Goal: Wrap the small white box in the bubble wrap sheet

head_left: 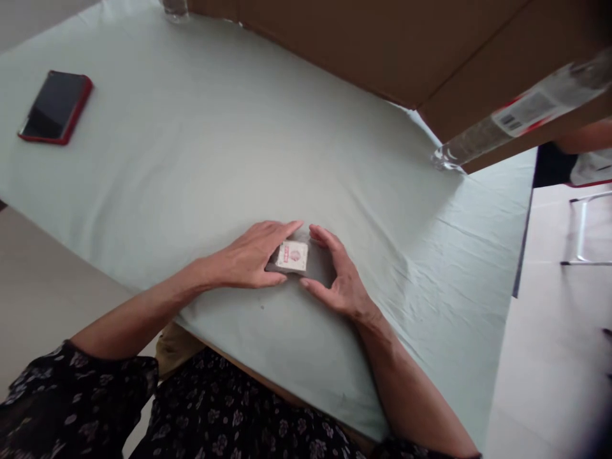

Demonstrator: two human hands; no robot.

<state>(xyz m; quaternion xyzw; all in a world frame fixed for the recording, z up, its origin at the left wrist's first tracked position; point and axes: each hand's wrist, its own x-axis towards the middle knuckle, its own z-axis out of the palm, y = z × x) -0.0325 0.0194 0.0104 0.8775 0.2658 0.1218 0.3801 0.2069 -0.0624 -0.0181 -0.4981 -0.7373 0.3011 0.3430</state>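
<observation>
On the cloth near the table's front edge lies a small white box or pack [293,255] with red lettering and a round reddish picture on its top face. My left hand [253,256] curves around its left side, thumb and fingers apart; whether it touches the pack I cannot tell. To the right, my right hand [337,274] is bent in a similar open curve, with a shaded gap between its palm and the pack. Neither hand is closed on anything.
A pale green cloth [191,159] covers the table. A phone with a red case [55,107] lies at the far left. A large brown cardboard box [335,44] with clear tape stands at the back right. Beyond the right edge are part of a person [588,137] and a metal frame [581,233].
</observation>
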